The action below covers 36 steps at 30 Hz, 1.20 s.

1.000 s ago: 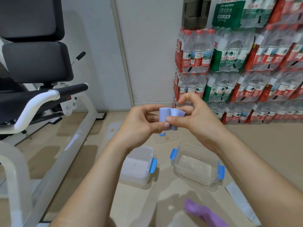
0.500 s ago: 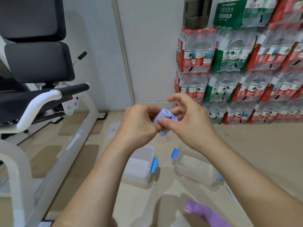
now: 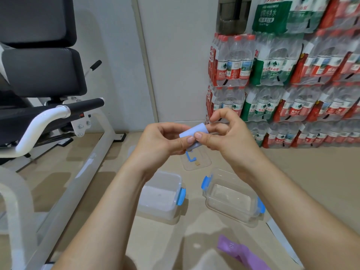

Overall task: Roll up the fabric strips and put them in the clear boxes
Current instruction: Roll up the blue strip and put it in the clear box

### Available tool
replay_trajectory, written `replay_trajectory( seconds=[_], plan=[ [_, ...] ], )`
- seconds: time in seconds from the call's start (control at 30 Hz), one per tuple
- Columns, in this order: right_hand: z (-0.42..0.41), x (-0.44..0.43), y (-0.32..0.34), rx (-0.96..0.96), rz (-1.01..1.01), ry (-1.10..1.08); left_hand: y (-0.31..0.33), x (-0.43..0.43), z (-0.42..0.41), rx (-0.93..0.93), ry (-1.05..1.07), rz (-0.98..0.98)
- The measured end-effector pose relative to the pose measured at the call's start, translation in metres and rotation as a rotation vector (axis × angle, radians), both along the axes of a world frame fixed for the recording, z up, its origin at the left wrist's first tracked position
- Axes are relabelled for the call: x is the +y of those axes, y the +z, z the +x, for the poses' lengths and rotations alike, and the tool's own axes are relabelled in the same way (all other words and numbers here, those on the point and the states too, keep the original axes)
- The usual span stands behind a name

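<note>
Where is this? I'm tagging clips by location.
Probably a home gym or storeroom corner: an exercise bench, shrink-wrapped water bottle packs stacked against the wall, clear boxes on the floor.

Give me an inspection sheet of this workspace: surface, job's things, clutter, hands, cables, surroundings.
Surface: beige floor, with shadows on it.
Job's things: blue roll held in the air between both hands; purple strip and white strip lie unrolled on the floor near the person; left box and right box stand open, no strips inside, blue clips on their sides.
Clutter: clear lid flat on the floor beyond the boxes.
Hands: left hand and right hand both pinch the roll.
Cables: nothing seen.
Surroundings: exercise machine at left; stacked water bottle packs against the wall at right.
</note>
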State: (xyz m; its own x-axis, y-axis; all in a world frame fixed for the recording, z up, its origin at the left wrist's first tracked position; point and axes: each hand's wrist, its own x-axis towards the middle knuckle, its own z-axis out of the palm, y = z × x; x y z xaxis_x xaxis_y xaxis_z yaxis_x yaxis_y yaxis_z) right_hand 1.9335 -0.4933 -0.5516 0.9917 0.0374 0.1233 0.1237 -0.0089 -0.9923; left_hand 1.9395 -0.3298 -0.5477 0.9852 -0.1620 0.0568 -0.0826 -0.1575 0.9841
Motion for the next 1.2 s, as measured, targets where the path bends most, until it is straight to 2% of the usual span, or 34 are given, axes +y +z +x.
replay_trajectory(
  seconds=[0.17,0.33,0.43,0.57,0.7,0.83,0.93,1.03,1.2],
  plan=[
    [0.002,-0.003,0.002,0.097,0.081,0.106,0.004,0.000,0.000,-0.042,0.016,0.032],
    [0.003,-0.010,0.001,0.143,0.018,0.130,0.003,-0.003,-0.003,-0.043,-0.011,0.105],
    [0.001,-0.009,0.002,0.062,-0.137,0.055,0.002,-0.005,-0.004,-0.026,-0.005,0.157],
    [-0.004,0.001,0.003,-0.145,-0.389,-0.018,0.001,-0.009,-0.004,-0.153,-0.002,0.387],
    [-0.008,0.008,0.006,-0.252,-0.355,-0.032,0.001,-0.006,-0.002,-0.212,0.037,0.392],
    [-0.008,0.014,0.004,-0.181,-0.105,-0.054,0.000,-0.004,-0.002,-0.250,0.123,0.335],
    [-0.005,0.016,0.003,-0.147,-0.160,-0.120,0.000,-0.006,-0.003,-0.276,0.185,0.345],
    [-0.006,0.016,0.005,-0.148,-0.151,-0.075,0.000,-0.008,-0.003,-0.316,0.205,0.379],
    [-0.006,0.006,0.010,-0.242,-0.367,0.007,-0.002,-0.010,-0.003,-0.258,0.095,0.419]
  ],
)
